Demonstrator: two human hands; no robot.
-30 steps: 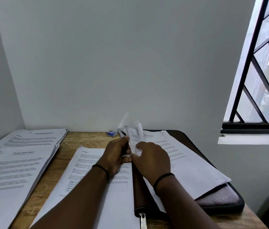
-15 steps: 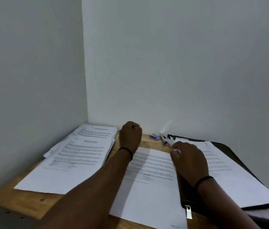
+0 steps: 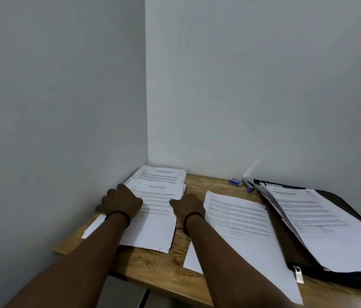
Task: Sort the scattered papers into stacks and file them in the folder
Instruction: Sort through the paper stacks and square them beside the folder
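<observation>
A stack of printed papers (image 3: 159,218) lies at the table's left, with a second stack (image 3: 164,174) behind it in the corner. My left hand (image 3: 120,203) grips the near stack's left edge, fingers curled over it. My right hand (image 3: 188,208) grips the same stack's right edge, its thumb low at the side. More loose sheets (image 3: 241,221) lie in the middle. A dark zip folder (image 3: 339,200) lies open at the right, with a pile of papers (image 3: 321,227) on it.
The wooden table (image 3: 206,180) sits in a corner, with walls close on the left and behind. Pens (image 3: 248,185) and a small blue item (image 3: 236,182) lie by the back wall. The folder's metal zip pull (image 3: 298,274) hangs near the front edge.
My view has swung left. My right hand left the folder's edge by the pens and my left hand came down from the table's back; both now hold the near left stack.
</observation>
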